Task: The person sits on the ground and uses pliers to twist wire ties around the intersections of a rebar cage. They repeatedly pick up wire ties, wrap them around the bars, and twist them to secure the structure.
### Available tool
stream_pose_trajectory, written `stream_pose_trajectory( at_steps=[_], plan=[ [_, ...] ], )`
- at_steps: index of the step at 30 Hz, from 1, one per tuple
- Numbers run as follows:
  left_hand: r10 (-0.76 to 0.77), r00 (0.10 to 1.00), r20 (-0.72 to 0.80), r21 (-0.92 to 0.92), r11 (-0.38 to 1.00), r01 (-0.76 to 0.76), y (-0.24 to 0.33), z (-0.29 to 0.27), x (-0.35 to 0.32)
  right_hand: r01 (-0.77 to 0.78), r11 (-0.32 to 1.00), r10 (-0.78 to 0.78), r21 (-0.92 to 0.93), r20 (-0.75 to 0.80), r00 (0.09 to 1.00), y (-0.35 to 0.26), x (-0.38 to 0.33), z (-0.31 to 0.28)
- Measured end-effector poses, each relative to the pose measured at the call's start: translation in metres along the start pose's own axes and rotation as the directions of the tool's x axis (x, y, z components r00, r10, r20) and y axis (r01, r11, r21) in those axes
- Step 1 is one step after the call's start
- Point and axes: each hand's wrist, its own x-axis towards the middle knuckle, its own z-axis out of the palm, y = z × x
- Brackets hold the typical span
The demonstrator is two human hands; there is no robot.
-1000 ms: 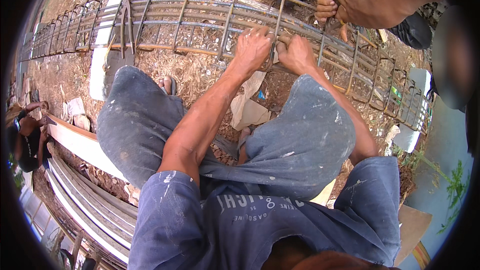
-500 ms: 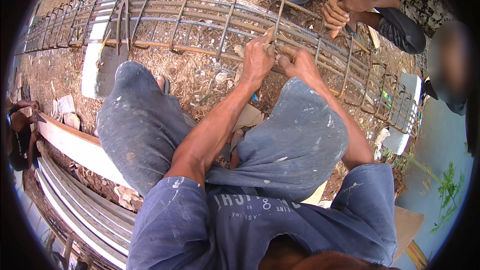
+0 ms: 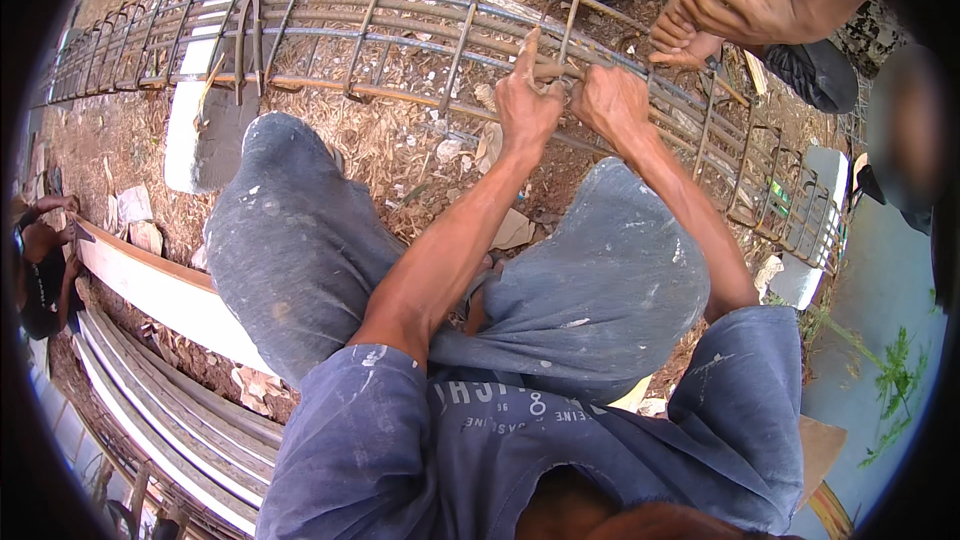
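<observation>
A long rebar cage [image 3: 462, 40] with bent stirrups spans the view in front of my knees. Both my hands meet at its near side, beside a stirrup [image 3: 567, 28]. My left hand [image 3: 528, 112] has its index finger stretched up along the bars, while the other fingers curl in. Close against it, my right hand [image 3: 612, 100] is closed with its knuckles up. Whatever is pinched between the hands is too small or hidden to make out. Rusty long-handled pincers [image 3: 256, 45] hang on the cage further left.
Opposite me, a co-worker's hands [image 3: 745, 15] are over the cage's far side. Pale blocks [image 3: 190, 130] support the cage. Stacked long beams [image 3: 170, 410] and a white-faced board [image 3: 170, 290] lie at lower left, where another person's arm [image 3: 45, 205] shows. Dry leaves cover the ground.
My left index finger has straightened upward, and my right hand has turned knuckles-up and risen slightly. The co-worker's hands have come apart, one now with fingers spread.
</observation>
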Motion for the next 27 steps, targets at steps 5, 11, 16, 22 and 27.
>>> stream_pose_trajectory(
  at_steps=[5, 11, 16, 22, 27],
  plan=[
    [0.098, 0.989, 0.112, 0.154, 0.981, -0.114, -0.009, -0.005, 0.010, -0.237, 0.574, 0.049, 0.784, 0.256, 0.965, 0.010, -0.018, -0.005],
    [0.136, 0.991, 0.003, 0.118, 0.984, -0.136, -0.013, 0.004, -0.003, -0.568, -0.193, -0.125, 0.800, 0.554, 0.823, 0.017, -0.050, -0.021],
    [0.576, 0.808, -0.123, 0.119, 0.817, -0.565, -0.015, -0.043, -0.052, -0.490, 0.286, -0.116, 0.823, 0.538, 0.835, 0.034, -0.066, -0.040],
    [0.164, 0.821, -0.547, 0.321, 0.947, 0.025, -0.117, -0.130, -0.093, -0.187, 0.603, -0.042, 0.775, 0.266, 0.963, 0.012, -0.079, -0.055],
    [-0.001, 0.665, -0.747, 0.356, 0.844, 0.401, -0.169, -0.196, -0.059, -0.253, 0.314, 0.309, 0.915, 0.154, 0.939, 0.033, -0.103, -0.047]
  ],
)
